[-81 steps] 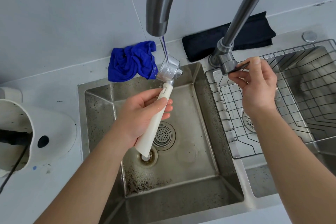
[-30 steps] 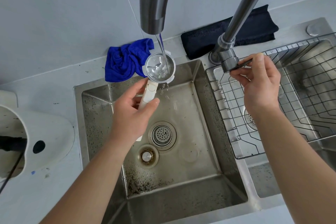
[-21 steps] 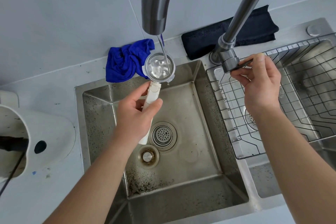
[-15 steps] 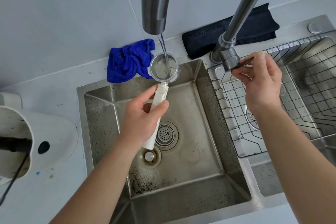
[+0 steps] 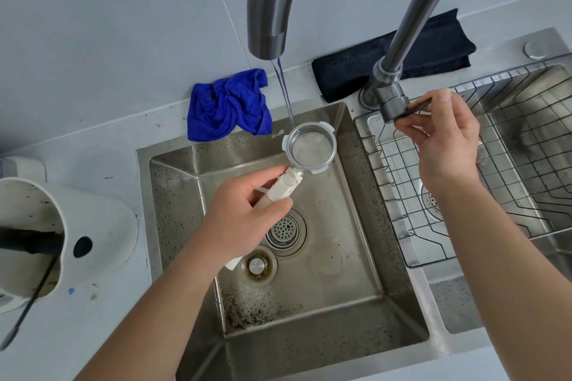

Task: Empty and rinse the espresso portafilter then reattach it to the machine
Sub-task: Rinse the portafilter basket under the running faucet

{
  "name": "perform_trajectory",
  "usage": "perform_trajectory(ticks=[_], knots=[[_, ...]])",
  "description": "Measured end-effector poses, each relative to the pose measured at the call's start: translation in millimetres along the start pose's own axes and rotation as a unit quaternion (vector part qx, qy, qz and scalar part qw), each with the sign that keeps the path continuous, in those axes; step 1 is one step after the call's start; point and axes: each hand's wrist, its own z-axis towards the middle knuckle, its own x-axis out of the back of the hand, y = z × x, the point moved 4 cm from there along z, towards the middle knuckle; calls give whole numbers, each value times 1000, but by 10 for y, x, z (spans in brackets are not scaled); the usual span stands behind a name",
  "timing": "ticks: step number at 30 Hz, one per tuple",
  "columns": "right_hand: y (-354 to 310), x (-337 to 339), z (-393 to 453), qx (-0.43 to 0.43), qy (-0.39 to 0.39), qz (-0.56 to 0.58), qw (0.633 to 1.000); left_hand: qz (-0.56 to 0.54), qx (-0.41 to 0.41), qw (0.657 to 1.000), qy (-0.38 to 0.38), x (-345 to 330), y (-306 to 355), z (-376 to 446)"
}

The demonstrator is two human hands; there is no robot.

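My left hand [image 5: 244,216] grips the cream handle of the portafilter [image 5: 310,147] and holds its metal basket open side up over the left sink basin [image 5: 346,272]. A thin stream of water [image 5: 284,93] falls from the faucet spout [image 5: 269,6] onto the basket's far left rim. My right hand [image 5: 445,142] pinches the dark faucet lever [image 5: 416,108] beside the faucet base [image 5: 391,99]. Dark coffee grounds speckle the basin's walls and front floor.
A crumpled blue cloth [image 5: 227,103] and a folded black cloth [image 5: 393,62] lie on the counter behind the sink. A wire rack [image 5: 507,164] sits in the right basin. A white appliance [image 5: 58,238] stands at the left edge. The drain strainer [image 5: 286,232] is under my left hand.
The portafilter has turned from tilted to basket-up and shifted slightly right under the stream. My right hand has stayed on the faucet lever. Water keeps running.
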Motion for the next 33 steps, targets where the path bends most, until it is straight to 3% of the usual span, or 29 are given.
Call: perform_trajectory(ticks=[4,12,22,25,33], knots=[[10,6,9,-4,3,-8,1000,-7,25,1000,0,-1,-34,23],[-1,-1,-2,-2,-1,-9,1000,-133,72,987,58,29,56,272],[-9,1,-11,1,-1,-20,1000,-389,110,908,106,21,276,590],[-5,3,-8,0,-3,-23,1000,-397,115,904,111,-12,302,649],[0,4,-11,0,-1,-19,1000,-336,116,930,90,-63,303,628]])
